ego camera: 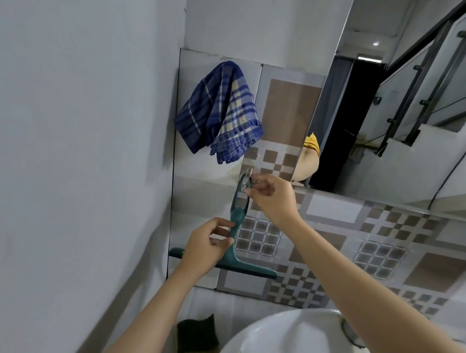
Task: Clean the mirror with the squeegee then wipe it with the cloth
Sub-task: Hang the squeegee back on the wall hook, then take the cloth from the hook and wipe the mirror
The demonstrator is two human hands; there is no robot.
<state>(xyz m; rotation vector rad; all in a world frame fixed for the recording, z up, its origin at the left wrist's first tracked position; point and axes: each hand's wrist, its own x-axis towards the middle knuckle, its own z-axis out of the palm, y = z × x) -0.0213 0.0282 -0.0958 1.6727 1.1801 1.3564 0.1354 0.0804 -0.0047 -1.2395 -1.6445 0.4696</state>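
1. Squeegee [236, 224], teal, hung vertical against tiled wall [383, 263], handle up, blade at bottom, just below mirror's [388, 129] lower left corner.
2. Left hand [210, 244] gripped the lower handle; thumb & fingers [225, 224] closed round it, just above the blade.
3. Right hand [271, 195] was at handle top; fingers pinched at the loop end by a clear hook [246, 174] on the wall. Can't tell if they held the loop or the hook itself.
4. Cloth [221, 109], blue/cream plaid, hung on the wall above & left of squeegee, apart from both hands.
5. White sink [273, 338] sat at bottom of view; dark sponge [197, 332] just left of it.
6. No brand, label or writing readable on anything.
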